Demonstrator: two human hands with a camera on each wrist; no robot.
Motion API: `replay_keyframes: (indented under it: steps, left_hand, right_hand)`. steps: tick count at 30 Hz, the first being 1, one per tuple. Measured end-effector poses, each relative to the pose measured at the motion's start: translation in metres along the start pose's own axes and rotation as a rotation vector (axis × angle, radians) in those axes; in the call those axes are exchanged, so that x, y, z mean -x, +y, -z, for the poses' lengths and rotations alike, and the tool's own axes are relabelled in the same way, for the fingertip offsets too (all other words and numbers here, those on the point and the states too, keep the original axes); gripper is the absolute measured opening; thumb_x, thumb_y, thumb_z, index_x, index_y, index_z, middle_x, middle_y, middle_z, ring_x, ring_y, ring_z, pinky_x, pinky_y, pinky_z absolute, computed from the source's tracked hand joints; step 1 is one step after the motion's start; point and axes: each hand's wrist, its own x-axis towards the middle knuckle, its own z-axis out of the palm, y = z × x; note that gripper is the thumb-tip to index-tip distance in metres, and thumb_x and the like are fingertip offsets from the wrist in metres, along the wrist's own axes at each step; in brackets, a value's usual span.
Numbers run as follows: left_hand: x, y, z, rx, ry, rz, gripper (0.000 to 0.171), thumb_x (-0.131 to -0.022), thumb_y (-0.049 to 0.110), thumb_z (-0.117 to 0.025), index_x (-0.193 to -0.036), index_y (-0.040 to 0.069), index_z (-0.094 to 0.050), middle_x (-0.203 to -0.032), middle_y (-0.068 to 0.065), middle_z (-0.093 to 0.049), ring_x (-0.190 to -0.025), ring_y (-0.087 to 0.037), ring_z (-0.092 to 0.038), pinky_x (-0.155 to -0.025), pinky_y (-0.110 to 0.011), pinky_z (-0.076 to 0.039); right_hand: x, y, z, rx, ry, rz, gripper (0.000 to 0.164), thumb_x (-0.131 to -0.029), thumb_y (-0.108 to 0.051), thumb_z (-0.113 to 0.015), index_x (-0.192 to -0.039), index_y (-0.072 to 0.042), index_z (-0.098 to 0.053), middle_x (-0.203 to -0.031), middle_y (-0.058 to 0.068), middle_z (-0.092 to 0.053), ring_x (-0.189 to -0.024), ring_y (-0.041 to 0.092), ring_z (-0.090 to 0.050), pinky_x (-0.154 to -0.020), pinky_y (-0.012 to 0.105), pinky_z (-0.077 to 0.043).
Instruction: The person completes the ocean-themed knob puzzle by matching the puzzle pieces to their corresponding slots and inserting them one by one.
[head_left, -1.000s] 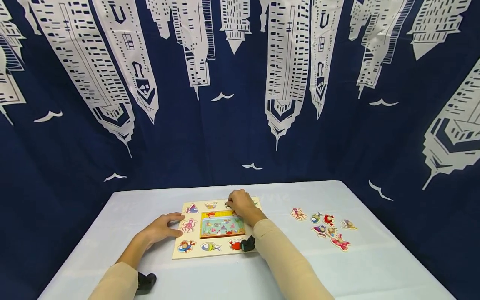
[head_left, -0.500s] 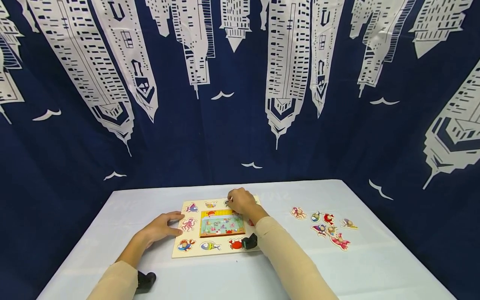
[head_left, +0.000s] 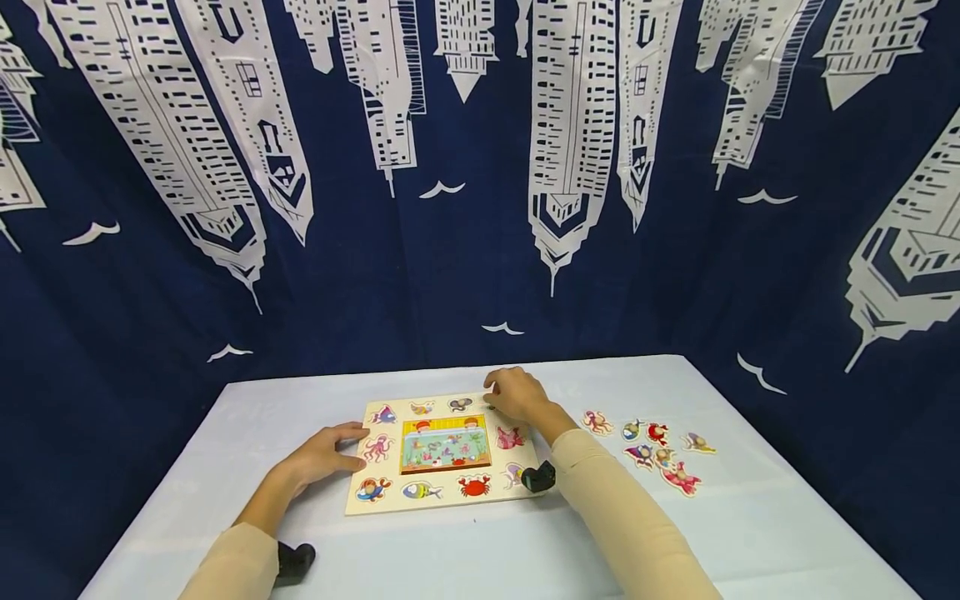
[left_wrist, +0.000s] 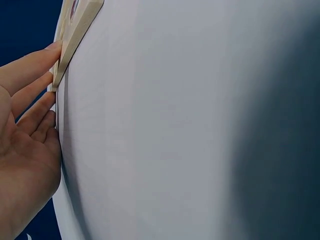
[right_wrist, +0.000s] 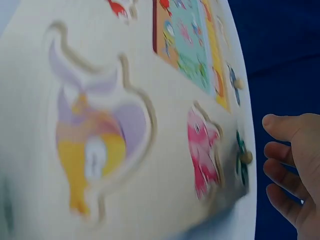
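A wooden puzzle board with sea-animal shapes and a fish-tank picture in its middle lies on the table. My left hand touches the board's left edge with fingers and thumb spread; in the left wrist view its fingertips meet the board's side. Over the far right corner hovers my right hand, its fingers apart with nothing between them. In the right wrist view, a green knobbed piece sits in that corner near the fingers. A blue-grey knobbed piece sits along the far edge. The pink recess shows its printed picture.
Right of the board lie several loose puzzle pieces, among them an octopus, a red crab and a pink piece. A dark blue patterned curtain hangs behind the white table. Black wrist devices show below both hands.
My right hand has moved right from the blue-grey piece on the far edge to the far right corner, uncovering that piece and the board's right side. The left hand stays put.
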Motion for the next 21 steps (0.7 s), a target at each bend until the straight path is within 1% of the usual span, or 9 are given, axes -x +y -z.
replay_keyframes:
  steps: [5, 9, 13, 18, 19, 21]
  left_hand:
    - [0.0, 0.0, -0.002, -0.001, -0.004, -0.005, 0.066, -0.085, 0.014, -0.085, -0.144, 0.001, -0.059, -0.162, -0.022, -0.035, -0.149, -0.051, -0.021, -0.117, -0.07, -0.016]
    - [-0.001, 0.001, -0.001, -0.004, 0.001, -0.016, 0.066, -0.085, 0.013, -0.084, -0.144, 0.001, -0.059, -0.162, -0.022, -0.035, -0.149, -0.051, -0.021, -0.117, -0.069, -0.016]
    - [0.0, 0.002, 0.001, 0.0, -0.004, -0.01, 0.065, -0.086, 0.011, -0.083, -0.145, 0.0, -0.058, -0.162, -0.022, -0.035, -0.15, -0.051, -0.02, -0.118, -0.068, -0.015]
    - [0.0, 0.001, 0.002, 0.016, -0.005, -0.015, 0.064, -0.086, 0.01, -0.082, -0.145, 0.0, -0.058, -0.162, -0.022, -0.035, -0.151, -0.05, -0.018, -0.119, -0.067, -0.012]
    - [0.0, 0.002, 0.002, 0.007, -0.005, -0.02, 0.065, -0.086, 0.011, -0.083, -0.144, 0.0, -0.058, -0.162, -0.022, -0.035, -0.15, -0.051, -0.018, -0.118, -0.069, -0.013]
    - [0.0, 0.001, 0.002, 0.01, -0.002, -0.012, 0.064, -0.086, 0.011, -0.083, -0.144, 0.0, -0.059, -0.162, -0.022, -0.035, -0.151, -0.05, -0.018, -0.119, -0.068, -0.013]
  right_hand:
    - [0.013, 0.025, 0.017, -0.01, -0.01, -0.016, 0.024, -0.092, -0.024, -0.078, -0.113, -0.013, -0.077, -0.088, -0.003, -0.067, -0.075, 0.016, -0.06, -0.07, 0.037, -0.054]
    - [0.025, 0.047, 0.028, 0.006, -0.029, -0.031, 0.023, -0.091, -0.022, -0.078, -0.112, -0.012, -0.078, -0.088, -0.002, -0.067, -0.078, 0.018, -0.061, -0.072, 0.039, -0.054]
    - [0.037, 0.068, 0.036, 0.018, -0.05, -0.035, 0.023, -0.092, -0.021, -0.077, -0.112, -0.011, -0.077, -0.089, -0.001, -0.067, -0.08, 0.019, -0.06, -0.073, 0.042, -0.054]
    - [0.048, 0.087, 0.046, 0.017, -0.041, -0.044, 0.024, -0.093, -0.02, -0.077, -0.113, -0.008, -0.077, -0.09, 0.0, -0.069, -0.08, 0.019, -0.062, -0.075, 0.043, -0.055]
    - [0.05, 0.09, 0.047, 0.016, -0.036, -0.043, 0.024, -0.092, -0.019, -0.078, -0.113, -0.007, -0.077, -0.09, 0.0, -0.069, -0.08, 0.019, -0.063, -0.075, 0.043, -0.056]
    - [0.054, 0.095, 0.05, 0.009, -0.035, -0.048, 0.024, -0.092, -0.018, -0.078, -0.113, -0.006, -0.077, -0.09, 0.001, -0.07, -0.082, 0.02, -0.064, -0.077, 0.044, -0.056]
